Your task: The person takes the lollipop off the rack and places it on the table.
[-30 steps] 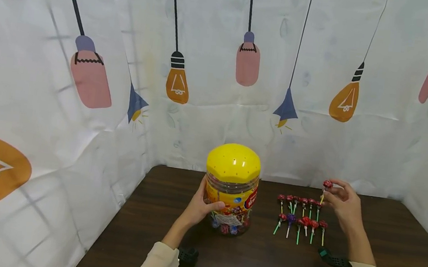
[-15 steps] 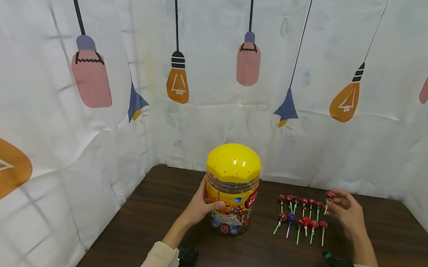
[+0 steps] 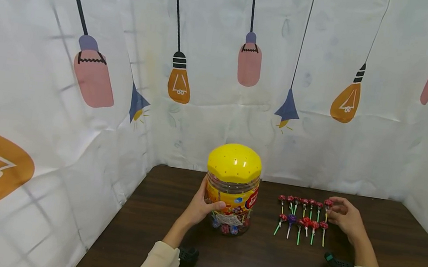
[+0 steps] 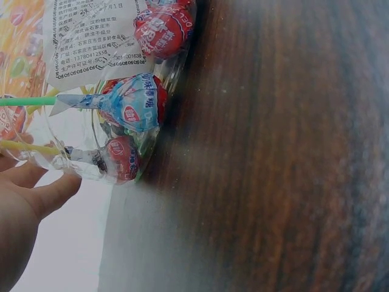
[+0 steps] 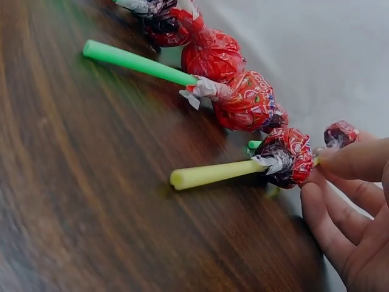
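Observation:
A large clear jar with a yellow lid stands upright on the table. My left hand grips its left side, thumb across the front label. In the left wrist view, wrapped lollipops show through the jar's wall. My right hand pinches the stick of a red lollipop at the right end of the back row. The right wrist view shows this lollipop's head beyond a front-row lollipop with a yellow stick, which partly hides it.
Right of the jar, several lollipops lie in two rows: a back row and a front row, including a purple one. The dark wooden table ends at a white patterned curtain behind and to the left.
My right hand has lowered the red lollipop from above the table to the right end of the back row. The left hand and jar stay in place.

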